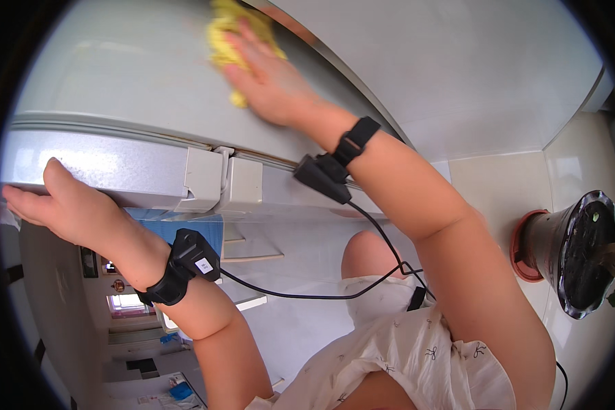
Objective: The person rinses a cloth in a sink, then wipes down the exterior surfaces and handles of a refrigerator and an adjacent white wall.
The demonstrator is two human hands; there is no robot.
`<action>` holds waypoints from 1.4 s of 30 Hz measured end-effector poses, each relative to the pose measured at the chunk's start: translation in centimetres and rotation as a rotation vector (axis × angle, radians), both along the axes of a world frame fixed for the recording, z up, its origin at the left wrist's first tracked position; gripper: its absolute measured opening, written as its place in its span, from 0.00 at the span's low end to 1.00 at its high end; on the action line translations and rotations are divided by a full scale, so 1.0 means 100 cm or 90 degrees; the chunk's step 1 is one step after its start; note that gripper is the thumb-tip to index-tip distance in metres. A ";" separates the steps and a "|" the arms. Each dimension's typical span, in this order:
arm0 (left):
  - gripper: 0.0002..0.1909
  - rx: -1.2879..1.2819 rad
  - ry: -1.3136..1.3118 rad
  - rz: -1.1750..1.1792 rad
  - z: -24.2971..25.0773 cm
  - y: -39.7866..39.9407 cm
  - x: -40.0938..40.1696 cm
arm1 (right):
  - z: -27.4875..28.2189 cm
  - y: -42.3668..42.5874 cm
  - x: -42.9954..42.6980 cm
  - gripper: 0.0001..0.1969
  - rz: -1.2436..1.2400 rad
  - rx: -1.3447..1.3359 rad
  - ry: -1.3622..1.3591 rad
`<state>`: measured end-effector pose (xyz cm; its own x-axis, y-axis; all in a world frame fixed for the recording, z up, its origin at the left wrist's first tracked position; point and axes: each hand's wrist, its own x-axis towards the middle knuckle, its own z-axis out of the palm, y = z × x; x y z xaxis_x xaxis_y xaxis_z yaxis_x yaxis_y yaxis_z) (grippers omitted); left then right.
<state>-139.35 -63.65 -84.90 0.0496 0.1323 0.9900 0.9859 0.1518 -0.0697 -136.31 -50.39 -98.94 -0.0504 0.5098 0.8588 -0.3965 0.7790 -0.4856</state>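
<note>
My right hand [269,77] presses a crumpled yellow cloth [225,43] flat against the pale grey side panel [128,72] of what looks like a refrigerator. Hand and cloth are slightly blurred. At the left, my left hand [66,205] rests by the edge of the upper door [107,164], thumb raised and fingers stretched out. No object shows in it, and its palm side is partly hidden. White plastic end caps [243,185] meet at the hinge between the two doors. A black strapped device sits on each wrist, joined by a thin cable [307,295].
A glossy white panel [466,66] runs alongside at the upper right, with a dark gap between. A dark plant pot [548,251] on a reddish saucer [520,246] stands on the tiled floor to the right. Behind the doors is a blue-topped stool or chair [184,230].
</note>
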 end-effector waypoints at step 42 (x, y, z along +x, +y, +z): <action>0.34 0.006 0.089 -0.010 0.058 -0.066 -0.046 | -0.016 -0.075 0.031 0.10 -0.040 -0.201 -0.226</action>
<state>-143.92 -70.29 -79.13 0.1893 0.1210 0.9744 0.9688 0.1385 -0.2054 -133.17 -57.89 -100.58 -0.2731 0.7542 0.5972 -0.1208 0.5890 -0.7991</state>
